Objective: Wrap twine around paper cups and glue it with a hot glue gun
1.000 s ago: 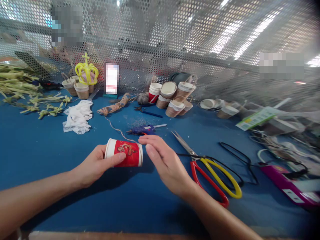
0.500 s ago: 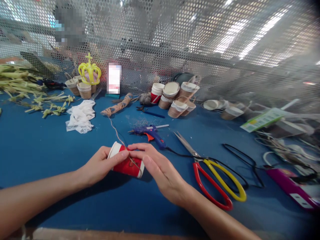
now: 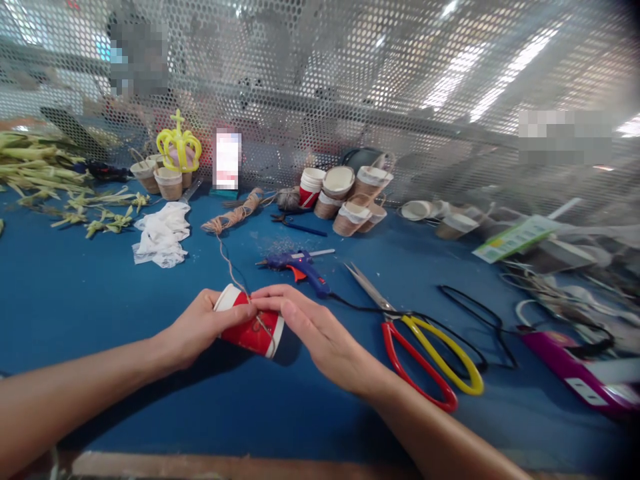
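A red and white paper cup (image 3: 247, 337) lies on its side above the blue tabletop, its rim toward the left. My left hand (image 3: 195, 327) is closed around it, thumb on top; its other fingers are mostly hidden. With fingers stretched out, my right hand (image 3: 320, 333) rests on the cup's upper side near the left thumb. A strand of twine (image 3: 231, 267) runs from a loose twine bundle (image 3: 235, 212) to the cup, passes under the fingertips and continues along the side to the base. Whether the right fingers pinch the strand is hidden.
Beyond the hands lies a blue glue gun (image 3: 300, 263). Large scissors (image 3: 387, 308) with red and yellow handles lie to the right, near a purple power strip (image 3: 575, 367). Wrapped cups (image 3: 353, 217), a white cloth (image 3: 163, 235) and a yellow crown (image 3: 179, 148) line the back.
The view has shifted slightly, so things on the right sit a little farther left. Both hands stay on the cup with almost the same hold.
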Available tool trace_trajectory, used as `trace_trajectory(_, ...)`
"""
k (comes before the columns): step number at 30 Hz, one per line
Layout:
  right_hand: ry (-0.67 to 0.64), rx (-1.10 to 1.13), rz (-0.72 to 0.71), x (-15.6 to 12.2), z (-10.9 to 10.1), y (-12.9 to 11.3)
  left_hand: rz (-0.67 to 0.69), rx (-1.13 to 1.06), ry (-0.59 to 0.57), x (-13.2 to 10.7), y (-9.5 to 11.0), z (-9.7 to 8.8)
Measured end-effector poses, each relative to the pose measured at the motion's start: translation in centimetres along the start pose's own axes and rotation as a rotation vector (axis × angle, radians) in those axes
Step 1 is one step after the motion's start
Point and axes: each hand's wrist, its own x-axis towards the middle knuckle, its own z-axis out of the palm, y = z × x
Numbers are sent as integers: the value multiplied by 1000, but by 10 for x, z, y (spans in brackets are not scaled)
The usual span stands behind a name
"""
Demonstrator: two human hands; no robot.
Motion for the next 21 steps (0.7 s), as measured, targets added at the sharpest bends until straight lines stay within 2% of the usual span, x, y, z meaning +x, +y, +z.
trace_trajectory(3,48,-77,-24,3,-7,-3,4,-16,20,0,2,0)
trace_trajectory(6,192,-333,5,11,-26,-2,14,-45,41,1,4,0)
trace_trajectory(8,268,-609,124,18,-41,2,20,-43,43,2,6,-1)
trace_trajectory(9,251,-740,224,23,-46,7,22,-37,39,3,6,-2)
trace_trajectory(10,176,-842,340,27,-51,12,27,-30,35,3,6,-3)
trace_trajectory(12,86,-878,441,35,-55,25,44,-16,27,4,7,-5)
trace_trajectory(14,67,-863,488,42,-54,39,86,16,27,5,7,-8)
trace_trajectory(18,129,-795,533,50,-51,55,179,112,55,7,7,-13)
trace_trajectory(21,218,-703,540,47,-56,52,207,120,92,11,6,-17)
